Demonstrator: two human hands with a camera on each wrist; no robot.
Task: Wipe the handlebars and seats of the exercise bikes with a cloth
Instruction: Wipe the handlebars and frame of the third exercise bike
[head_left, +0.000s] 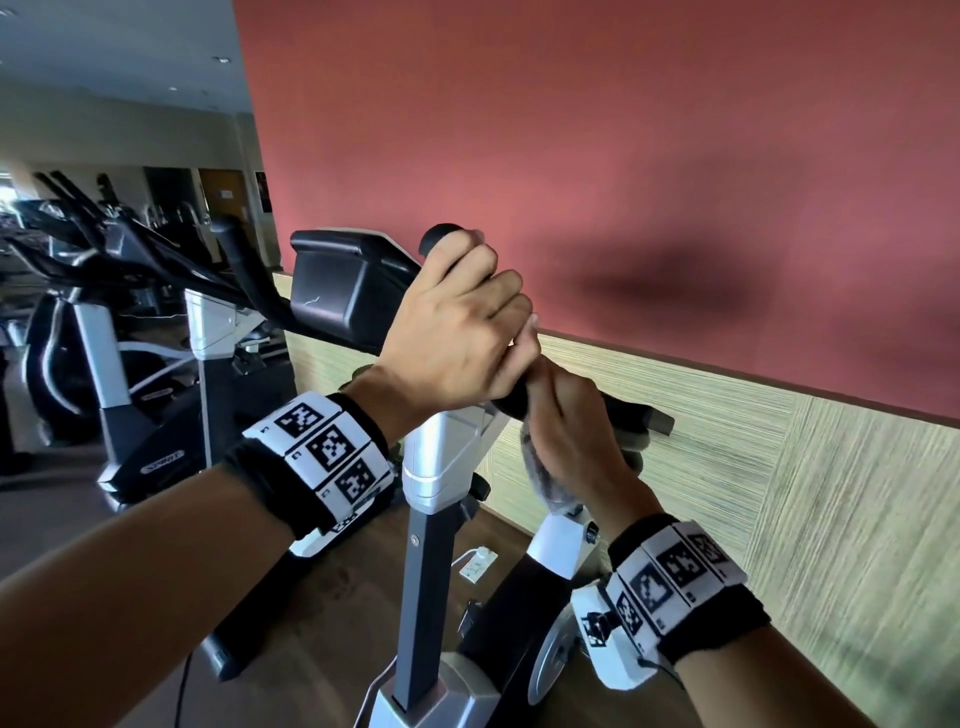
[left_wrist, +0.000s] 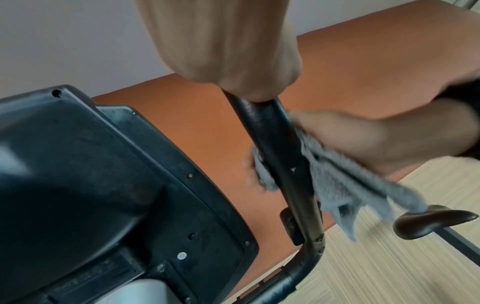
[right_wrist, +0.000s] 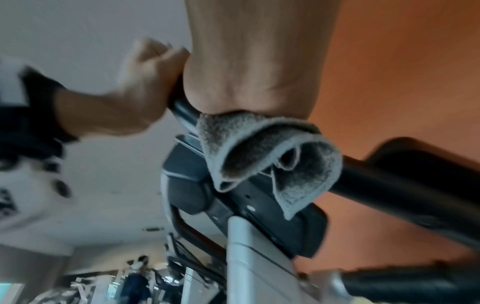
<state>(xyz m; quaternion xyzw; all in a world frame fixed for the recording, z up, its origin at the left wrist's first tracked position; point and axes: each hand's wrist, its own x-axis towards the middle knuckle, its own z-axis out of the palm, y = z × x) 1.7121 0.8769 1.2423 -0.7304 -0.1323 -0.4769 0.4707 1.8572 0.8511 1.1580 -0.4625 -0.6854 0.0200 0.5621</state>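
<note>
Quick count: two bare hands are showing, the left hand (head_left: 457, 332) and the right hand (head_left: 576, 441), each wearing one black wristband with white marker squares (head_left: 317, 457). One fluffy grey cloth (right_wrist: 262, 156) is hanging there. One black padded handlebar (left_wrist: 275, 144), one black plastic console (head_left: 348, 291), and one dark brown saddle (left_wrist: 431, 222) are showing. More exercise machines are sitting further back, too cluttered to count.

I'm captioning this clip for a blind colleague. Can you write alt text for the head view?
Two bare hands work on an exercise bike's black handlebar: the left hand grips the upright bar end, and just below it the right hand holds a grey cloth wrapped round the bar. A red wall lies beyond; more gym machines stand to the left.
</note>
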